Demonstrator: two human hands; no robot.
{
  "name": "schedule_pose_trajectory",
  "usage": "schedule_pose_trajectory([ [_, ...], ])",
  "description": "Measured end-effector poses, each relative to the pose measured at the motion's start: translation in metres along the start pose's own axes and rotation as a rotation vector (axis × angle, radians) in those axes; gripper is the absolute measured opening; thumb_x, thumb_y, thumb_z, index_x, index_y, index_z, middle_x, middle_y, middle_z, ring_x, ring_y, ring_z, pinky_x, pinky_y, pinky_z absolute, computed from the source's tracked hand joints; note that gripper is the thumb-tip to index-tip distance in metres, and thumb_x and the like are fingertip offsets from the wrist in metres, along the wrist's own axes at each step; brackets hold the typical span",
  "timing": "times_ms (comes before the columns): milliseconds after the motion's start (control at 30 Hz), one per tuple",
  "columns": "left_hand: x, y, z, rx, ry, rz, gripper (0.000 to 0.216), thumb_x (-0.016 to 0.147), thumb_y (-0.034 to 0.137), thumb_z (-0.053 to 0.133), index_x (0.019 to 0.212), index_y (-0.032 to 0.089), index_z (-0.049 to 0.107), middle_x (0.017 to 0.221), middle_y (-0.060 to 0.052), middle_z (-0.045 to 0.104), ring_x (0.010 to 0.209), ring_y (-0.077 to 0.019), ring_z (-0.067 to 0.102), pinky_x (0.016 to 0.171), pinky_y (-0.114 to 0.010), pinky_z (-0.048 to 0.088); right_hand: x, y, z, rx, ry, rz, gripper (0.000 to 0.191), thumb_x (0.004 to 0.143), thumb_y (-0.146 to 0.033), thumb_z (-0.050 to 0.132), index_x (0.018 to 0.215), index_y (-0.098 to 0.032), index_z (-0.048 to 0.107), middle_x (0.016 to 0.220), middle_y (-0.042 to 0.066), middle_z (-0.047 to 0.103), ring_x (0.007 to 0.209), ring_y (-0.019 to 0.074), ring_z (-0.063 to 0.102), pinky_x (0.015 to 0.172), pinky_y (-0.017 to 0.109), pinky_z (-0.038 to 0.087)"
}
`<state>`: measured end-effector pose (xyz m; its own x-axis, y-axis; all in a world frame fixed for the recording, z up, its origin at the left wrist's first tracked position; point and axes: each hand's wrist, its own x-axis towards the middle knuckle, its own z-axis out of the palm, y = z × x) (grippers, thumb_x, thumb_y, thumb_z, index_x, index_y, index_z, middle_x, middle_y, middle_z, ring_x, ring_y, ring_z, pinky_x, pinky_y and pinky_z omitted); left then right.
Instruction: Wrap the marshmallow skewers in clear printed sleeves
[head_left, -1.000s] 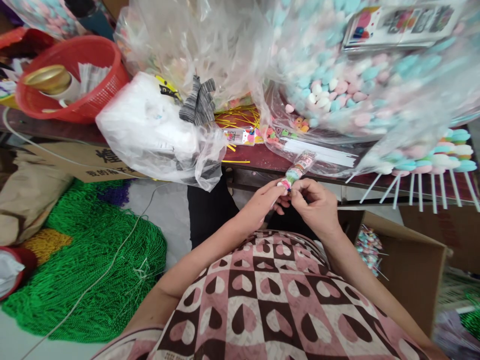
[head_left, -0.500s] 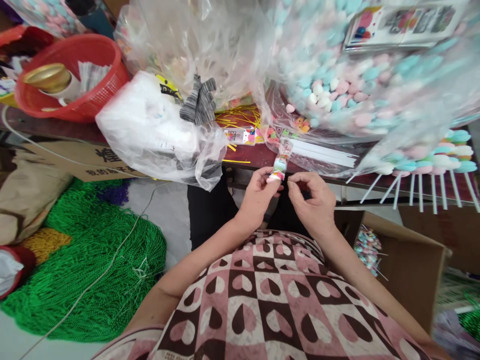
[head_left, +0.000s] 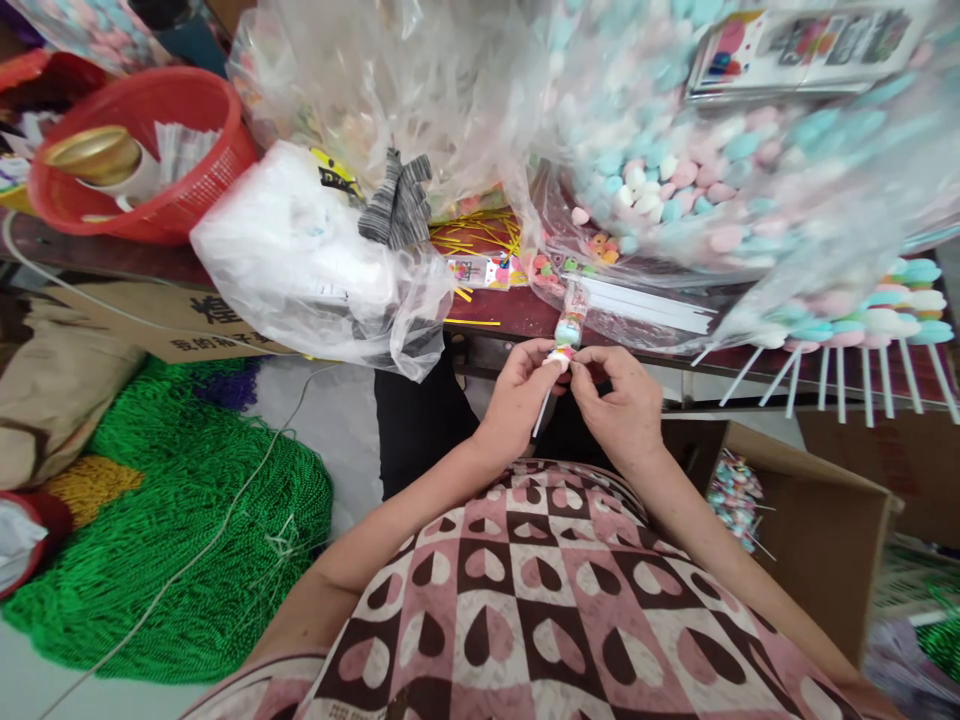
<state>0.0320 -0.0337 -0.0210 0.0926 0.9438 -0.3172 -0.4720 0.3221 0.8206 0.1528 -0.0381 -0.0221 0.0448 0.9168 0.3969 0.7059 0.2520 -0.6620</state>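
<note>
My left hand (head_left: 521,385) is closed round a wrapped candy skewer (head_left: 568,325), a white stick carrying pastel marshmallow pieces in a clear printed sleeve, which points up towards the table edge. The stick's lower end shows below my fingers. My right hand (head_left: 619,395) is pinched at the sleeve's lower end, thumb and forefinger touching the same skewer right beside my left fingers. Both hands are held just in front of the dark red table (head_left: 517,312), above my lap.
A big clear bag of pink, blue and white marshmallows (head_left: 697,170) lies on the table, with finished skewers (head_left: 862,330) along its right edge. A red basket (head_left: 150,150), white plastic bag (head_left: 300,250), yellow twist ties (head_left: 480,235), green bead strands (head_left: 187,520) and a cardboard box (head_left: 810,520) surround me.
The skewer swung from leaning right to nearly upright. My right hand let go and drew apart half a second ago, then came back to pinch the sleeve's lower end.
</note>
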Motion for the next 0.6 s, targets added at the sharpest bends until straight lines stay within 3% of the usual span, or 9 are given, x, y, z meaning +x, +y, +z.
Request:
schedule_pose_trajectory([
  [367, 0.0009, -0.0013, 0.0007, 0.021, 0.01, -0.006, 0.024, 0.077, 0.026, 0.07, 0.097, 0.02, 0.058, 0.088, 0.003, 0.063, 0.074, -0.0077, 0.059, 0.067, -0.021, 0.048, 0.0011, 0.002, 0.0001, -0.01, 0.006, 0.04, 0.008, 0.084, -0.02, 0.058, 0.081, -0.023, 0.065, 0.075, 0.001, 0.068, 0.063, 0.0159, 0.062, 0.063, 0.029, 0.052],
  [600, 0.0031, 0.0009, -0.0013, -0.025, 0.029, -0.041, 0.025, 0.077, 0.029, 0.07, 0.096, 0.019, 0.058, 0.086, 0.003, 0.063, 0.066, -0.0067, 0.058, 0.065, -0.021, 0.047, -0.0016, 0.0031, 0.0005, 0.031, -0.004, 0.057, 0.008, 0.084, -0.021, 0.06, 0.088, -0.022, 0.067, 0.077, 0.001, 0.068, 0.06, 0.0145, 0.059, 0.06, 0.028, 0.051],
])
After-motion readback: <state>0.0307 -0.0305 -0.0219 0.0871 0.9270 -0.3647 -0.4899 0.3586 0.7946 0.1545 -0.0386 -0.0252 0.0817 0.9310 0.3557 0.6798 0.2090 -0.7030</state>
